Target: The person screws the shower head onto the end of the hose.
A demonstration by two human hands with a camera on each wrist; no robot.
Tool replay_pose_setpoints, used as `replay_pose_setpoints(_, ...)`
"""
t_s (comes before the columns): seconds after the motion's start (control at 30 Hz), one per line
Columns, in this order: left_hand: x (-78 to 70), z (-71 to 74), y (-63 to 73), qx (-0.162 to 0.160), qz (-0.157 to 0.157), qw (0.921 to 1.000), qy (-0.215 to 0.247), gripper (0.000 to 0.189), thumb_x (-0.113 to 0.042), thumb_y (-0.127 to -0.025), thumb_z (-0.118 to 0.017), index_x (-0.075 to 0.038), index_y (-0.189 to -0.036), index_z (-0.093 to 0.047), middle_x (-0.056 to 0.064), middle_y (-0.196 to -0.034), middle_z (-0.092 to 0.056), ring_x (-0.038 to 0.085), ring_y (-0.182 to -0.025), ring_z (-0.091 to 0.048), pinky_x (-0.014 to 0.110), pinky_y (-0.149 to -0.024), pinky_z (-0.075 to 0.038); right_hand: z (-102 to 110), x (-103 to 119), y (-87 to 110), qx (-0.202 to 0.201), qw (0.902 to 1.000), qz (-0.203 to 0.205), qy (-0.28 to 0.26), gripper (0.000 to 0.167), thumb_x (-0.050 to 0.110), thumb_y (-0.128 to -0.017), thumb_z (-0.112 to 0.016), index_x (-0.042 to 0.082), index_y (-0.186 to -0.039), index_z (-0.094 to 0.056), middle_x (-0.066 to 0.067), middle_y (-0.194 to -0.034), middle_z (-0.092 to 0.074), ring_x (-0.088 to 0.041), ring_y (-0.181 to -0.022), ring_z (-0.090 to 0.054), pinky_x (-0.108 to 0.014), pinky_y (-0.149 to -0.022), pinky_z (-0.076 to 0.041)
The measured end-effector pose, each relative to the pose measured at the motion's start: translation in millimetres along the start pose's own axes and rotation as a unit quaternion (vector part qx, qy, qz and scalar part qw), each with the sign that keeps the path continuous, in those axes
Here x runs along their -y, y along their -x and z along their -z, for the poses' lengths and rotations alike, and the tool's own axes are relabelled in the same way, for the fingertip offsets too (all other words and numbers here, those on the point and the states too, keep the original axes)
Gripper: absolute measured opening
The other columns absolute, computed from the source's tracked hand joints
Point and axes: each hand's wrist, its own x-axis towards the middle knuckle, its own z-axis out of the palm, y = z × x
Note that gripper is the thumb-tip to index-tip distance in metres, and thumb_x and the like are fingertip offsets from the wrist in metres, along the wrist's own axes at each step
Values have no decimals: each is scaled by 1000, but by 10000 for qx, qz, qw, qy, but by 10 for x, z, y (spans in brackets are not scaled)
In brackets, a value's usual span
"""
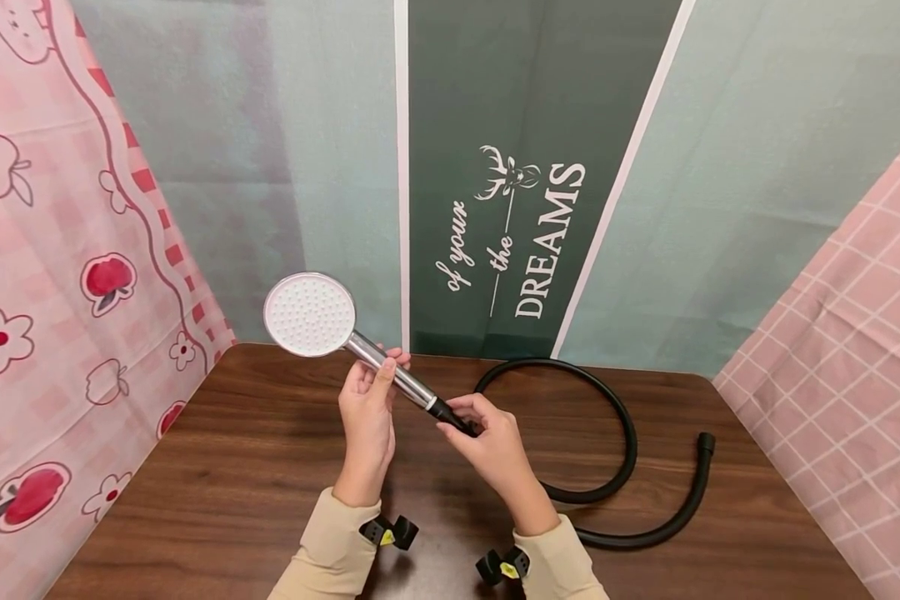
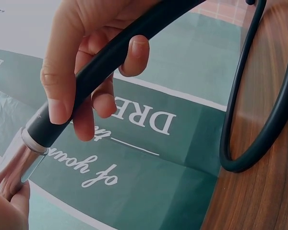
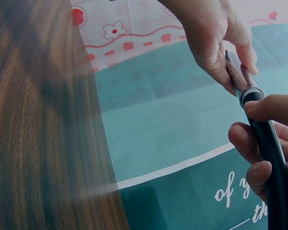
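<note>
A shower head (image 1: 310, 314) with a round white nozzle face and a chrome handle (image 1: 412, 385) is held tilted above the table, its face up at the left. My left hand (image 1: 369, 408) grips the handle below the face, thumb along the near side. At the handle's lower end sits the black end of a hose (image 1: 444, 412), right up against a pale ring. My right hand (image 1: 495, 442) pinches that black end between thumb and fingers. In the left wrist view, the right-hand fingers curl round the black hose (image 2: 105, 62); the chrome handle (image 2: 19, 167) shows at lower left.
The black hose (image 1: 630, 442) loops over the brown wooden table (image 1: 217, 500) to the right, its free end (image 1: 707, 442) pointing away. Behind the table hangs a green cloth (image 1: 540, 83) with white lettering. Pink patterned cloths (image 1: 37, 275) stand at both sides.
</note>
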Motion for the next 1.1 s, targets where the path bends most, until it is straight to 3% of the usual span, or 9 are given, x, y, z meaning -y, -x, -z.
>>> replay_pose_setpoints(1.1,-6,11,6,63,12,10000,-41,22,-3,-97,-61,2,-117,-53,2,-97,-74,11,-92,-74,29,-94,-59,3,1,14,-24,9998,205,70,21,7,-81,-80,8,-102,-75,-6,-89,-76,-4,-72,-64,-20,-59,-56)
